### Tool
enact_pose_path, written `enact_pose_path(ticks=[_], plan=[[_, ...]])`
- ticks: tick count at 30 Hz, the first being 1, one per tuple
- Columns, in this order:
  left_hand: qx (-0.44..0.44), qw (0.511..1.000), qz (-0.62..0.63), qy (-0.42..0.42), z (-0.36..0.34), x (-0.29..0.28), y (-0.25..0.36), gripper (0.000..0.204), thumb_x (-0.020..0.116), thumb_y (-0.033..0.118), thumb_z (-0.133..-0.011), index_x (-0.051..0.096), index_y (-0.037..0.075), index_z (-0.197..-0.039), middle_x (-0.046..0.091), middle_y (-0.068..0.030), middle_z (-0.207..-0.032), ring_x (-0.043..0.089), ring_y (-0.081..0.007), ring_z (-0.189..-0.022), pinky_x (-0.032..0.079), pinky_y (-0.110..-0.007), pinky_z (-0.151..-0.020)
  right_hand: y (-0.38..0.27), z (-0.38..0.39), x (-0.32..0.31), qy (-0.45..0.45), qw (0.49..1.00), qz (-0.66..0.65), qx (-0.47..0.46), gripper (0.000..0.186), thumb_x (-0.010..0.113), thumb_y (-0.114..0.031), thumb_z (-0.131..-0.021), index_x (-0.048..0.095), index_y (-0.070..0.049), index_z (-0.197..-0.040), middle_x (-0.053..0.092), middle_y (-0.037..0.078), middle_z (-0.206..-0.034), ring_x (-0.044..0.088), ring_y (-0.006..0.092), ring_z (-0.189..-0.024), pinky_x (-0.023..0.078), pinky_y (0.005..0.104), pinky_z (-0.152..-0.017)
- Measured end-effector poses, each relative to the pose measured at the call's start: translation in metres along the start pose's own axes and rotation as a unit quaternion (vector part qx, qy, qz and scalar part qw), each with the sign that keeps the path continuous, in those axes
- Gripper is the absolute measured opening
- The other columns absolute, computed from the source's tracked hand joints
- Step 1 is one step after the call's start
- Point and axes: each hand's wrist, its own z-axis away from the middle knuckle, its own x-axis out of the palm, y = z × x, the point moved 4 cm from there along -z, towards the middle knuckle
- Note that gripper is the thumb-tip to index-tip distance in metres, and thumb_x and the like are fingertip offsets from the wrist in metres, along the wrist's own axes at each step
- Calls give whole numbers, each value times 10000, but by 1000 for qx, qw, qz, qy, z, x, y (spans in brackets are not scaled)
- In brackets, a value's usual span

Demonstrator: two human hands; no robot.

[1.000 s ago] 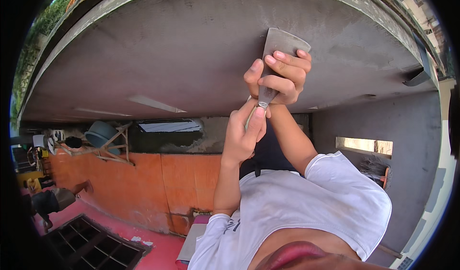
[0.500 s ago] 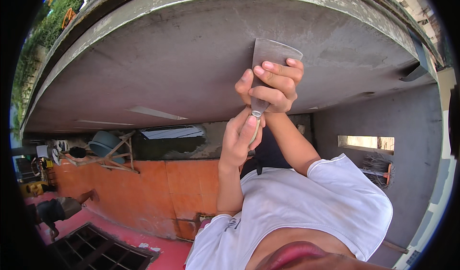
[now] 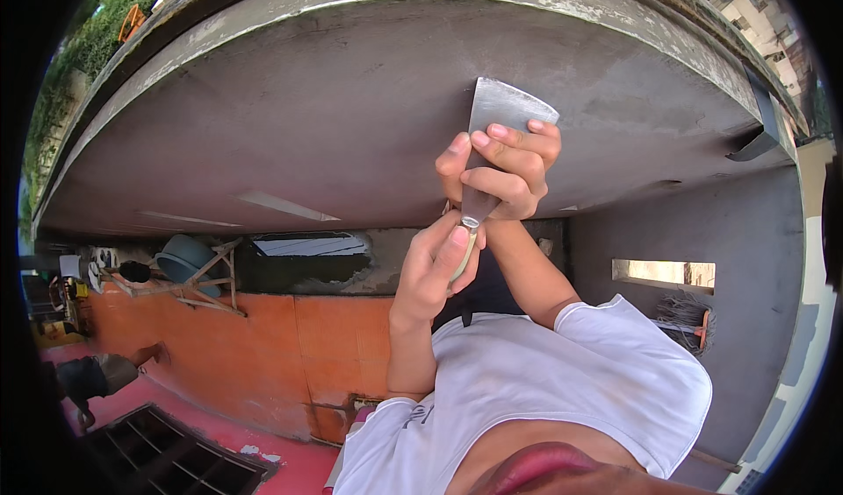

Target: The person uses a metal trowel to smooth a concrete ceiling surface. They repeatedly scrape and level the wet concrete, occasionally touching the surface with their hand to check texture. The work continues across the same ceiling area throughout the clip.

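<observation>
A wide putty knife [image 3: 513, 104] is in both my hands, its metal blade pointing up and away from me in front of a grey plastered surface [image 3: 351, 100]. My left hand [image 3: 430, 267] is closed round its pale handle, thumb along the top. Higher up, my right hand [image 3: 514, 166] grips the blade's narrow part, with bent fingers lying across its face. The blade's broad edge shows bare and catches light. Whether that edge touches the grey surface I cannot tell.
A mop head [image 3: 685, 319] is beside a slot [image 3: 663, 274] in the grey wall at right. At left, a blue-grey basin [image 3: 183, 258] sits by a wooden frame [image 3: 211, 276], above an orange panelled area [image 3: 219, 337]. Another person [image 3: 101, 376] is at the far left, near a dark grille [image 3: 167, 451].
The putty knife has shifted slightly down and to the right, and its blade now looks brighter. Both hands keep their hold. The background has slid a little to the left.
</observation>
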Motion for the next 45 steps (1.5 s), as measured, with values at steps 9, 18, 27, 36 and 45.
enact_pose_path(ticks=[9, 18, 27, 36, 45], plan=[[23, 1000, -15, -10, -9, -9, -22, 420, 402, 392, -1052, 544, 31, -891, 413, 31, -503, 340, -51, -462, 277, -236, -500, 6, 14, -2, -9, 999, 17, -30, 339, 761, -43, -655, 505, -266, -678, 601, -123, -823, 614, 118, -938, 416, 390, -954], [46, 996, -75, -10, -13, -19, -28, 465, 401, 445, -1036, 541, 24, -901, 441, 14, -519, 346, -45, -428, 262, -227, -450, 6, 20, 0, -6, 999, 36, -17, 362, 764, -56, -664, 477, -276, -682, 588, -128, -866, 604, 111, -935, 412, 381, -966], [105, 984, -139, -22, -33, -8, 27, 379, 446, 339, -1040, 547, 21, -861, 427, 9, -480, 399, -72, -411, 296, -257, -442, 7, -27, 22, 47, 998, -3, -40, 368, 774, -54, -657, 479, -274, -666, 603, -125, -864, 607, 120, -940, 409, 389, -970], [76, 992, -94, -25, -27, -7, 29, 397, 411, 360, -1051, 543, 20, -894, 420, 23, -484, 359, -54, -437, 271, -245, -462, 6, -33, 26, 60, 997, -8, -57, 350, 770, -50, -647, 488, -258, -665, 632, -120, -885, 618, 122, -945, 409, 395, -965], [70, 994, -81, -27, -28, -4, 27, 383, 404, 342, -1051, 547, 21, -898, 420, 27, -492, 340, -51, -436, 263, -238, -458, 8, -32, 23, 69, 996, -8, -56, 333, 760, -44, -630, 497, -247, -646, 636, -118, -862, 622, 124, -921, 408, 390, -953]])
